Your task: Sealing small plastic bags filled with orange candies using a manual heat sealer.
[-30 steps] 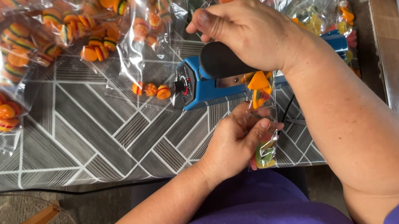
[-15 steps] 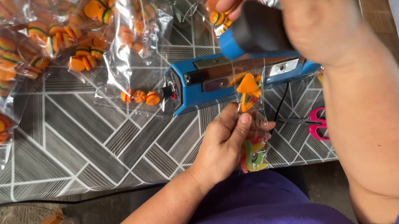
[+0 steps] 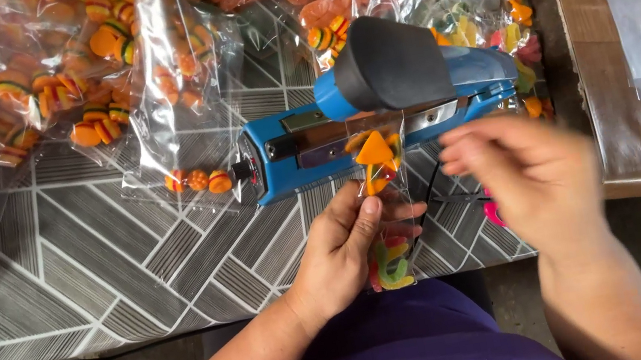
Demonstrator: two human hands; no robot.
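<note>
That little clear candy bag (image 3: 382, 196) looks light, floppy and slick, with its top edge under the blue heat sealer (image 3: 379, 114). Best pinched low on the sides, which is what the left hand (image 3: 346, 254) does, fingers closed on it. Right hand (image 3: 533, 179) hovers blurred, loosely open, holding nothing. Patterned desk (image 3: 93, 270) is crowded with filled bags (image 3: 174, 83).

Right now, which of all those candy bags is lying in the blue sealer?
The narrow bag pinched by the left hand; it holds mixed colourful sweets, while the others lie loose, filled with burger-shaped ones.
</note>
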